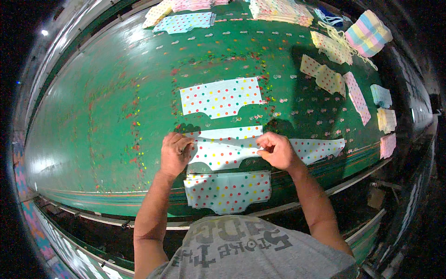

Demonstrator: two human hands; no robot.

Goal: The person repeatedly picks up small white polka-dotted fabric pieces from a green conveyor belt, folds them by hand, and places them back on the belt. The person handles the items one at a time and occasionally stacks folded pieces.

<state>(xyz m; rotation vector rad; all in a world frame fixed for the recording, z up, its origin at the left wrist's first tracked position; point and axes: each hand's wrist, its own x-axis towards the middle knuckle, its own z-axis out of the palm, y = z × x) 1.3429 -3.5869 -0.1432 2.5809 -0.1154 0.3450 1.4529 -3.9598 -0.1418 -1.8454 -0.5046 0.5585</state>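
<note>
My left hand [175,155] and my right hand [277,150] pinch the two sides of a pale polka-dot fabric panel [222,156] with curved cut-outs along its near edge. A strip of dotted cloth [232,134] shows just beyond it; whether it is part of the same panel I cannot tell. Farther out, a similar dotted panel [220,96] lies flat. Close to my body rests a pile of the same panels [227,189]. Right of my right hand, another dotted piece [316,149] lies partly hidden behind that hand.
The green table [107,116] carries paint specks and rows of small marks. Dotted fabric stacks [281,11] and a pale blue stack [185,22] sit at the far edge. Yellow and pink pieces [325,76] lie right, near a striped bundle [368,33] and small folded stacks [386,120].
</note>
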